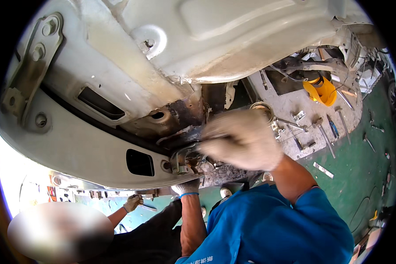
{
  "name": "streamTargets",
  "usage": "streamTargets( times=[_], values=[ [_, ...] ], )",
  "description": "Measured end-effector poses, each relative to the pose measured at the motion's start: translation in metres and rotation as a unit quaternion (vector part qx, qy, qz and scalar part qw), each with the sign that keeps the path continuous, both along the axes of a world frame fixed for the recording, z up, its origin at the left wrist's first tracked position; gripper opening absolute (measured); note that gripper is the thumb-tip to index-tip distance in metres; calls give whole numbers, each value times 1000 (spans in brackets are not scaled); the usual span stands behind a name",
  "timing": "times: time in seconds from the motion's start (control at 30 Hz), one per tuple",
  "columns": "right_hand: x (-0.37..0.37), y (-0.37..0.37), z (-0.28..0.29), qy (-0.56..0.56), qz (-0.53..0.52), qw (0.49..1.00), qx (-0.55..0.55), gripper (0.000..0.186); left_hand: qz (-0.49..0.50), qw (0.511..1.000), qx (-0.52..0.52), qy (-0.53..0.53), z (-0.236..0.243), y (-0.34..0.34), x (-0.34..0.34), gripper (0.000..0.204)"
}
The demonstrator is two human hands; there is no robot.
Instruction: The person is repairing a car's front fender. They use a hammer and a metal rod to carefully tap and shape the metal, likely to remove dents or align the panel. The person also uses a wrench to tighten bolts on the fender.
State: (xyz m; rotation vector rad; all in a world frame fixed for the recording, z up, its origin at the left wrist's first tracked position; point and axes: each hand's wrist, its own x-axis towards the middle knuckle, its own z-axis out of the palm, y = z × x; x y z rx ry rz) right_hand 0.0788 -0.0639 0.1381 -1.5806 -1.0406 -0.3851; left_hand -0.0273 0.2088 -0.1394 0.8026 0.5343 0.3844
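My right hand (244, 140), in a whitish work glove, is raised beside a torn, rusty part (180, 112) of a pale car body panel (75, 143). Motion smears its fingers, so whatever they may hold does not show. At the lower edge of the same panel is my left hand (187, 188), also gloved, with a blue band at the wrist. The panel's edge hides its fingers. Just above it, a metal bracket (180, 162) sits at the panel's corner, close to a dark oblong opening (140, 162).
A co-worker's gloved hand (133, 202) is at lower left. On a pale board (290, 105) at right lie a hammer (324, 138), blue-handled pliers (333, 127) and a yellow container (321, 91). Green floor (339, 193) extends below it. A bolted hinge arm (33, 66) sticks out at upper left.
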Motion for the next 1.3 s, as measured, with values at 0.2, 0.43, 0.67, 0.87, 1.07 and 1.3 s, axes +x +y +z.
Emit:
streamTargets(
  times=[0.2, 0.43, 0.67, 0.87, 1.07, 1.3],
  values=[
    [-12, -117, -86, 347, 72, 935, 30, 17, 115, 973, -193, 54, 80, -45, 14, 47],
    [-59, -53, -164, 300, 98, 947, -52, 26, 77, 984, -160, 25, 33, -21, 7, 53],
    [-42, 21, -177, 166, 50, 961, -213, 30, -2, 1000, -28, 8, 22, -14, 5, 60],
    [-38, 44, -190, 167, 54, 968, -180, 27, 32, 995, -96, -3, 25, -15, 7, 61],
    [-39, 53, -199, 176, 57, 969, -162, 28, 14, 993, -111, -29, 32, -19, 7, 65],
    [-38, 66, -206, 179, 55, 969, -163, 27, -35, 996, -56, -58, 9, -7, 2, 69]
  ],
)
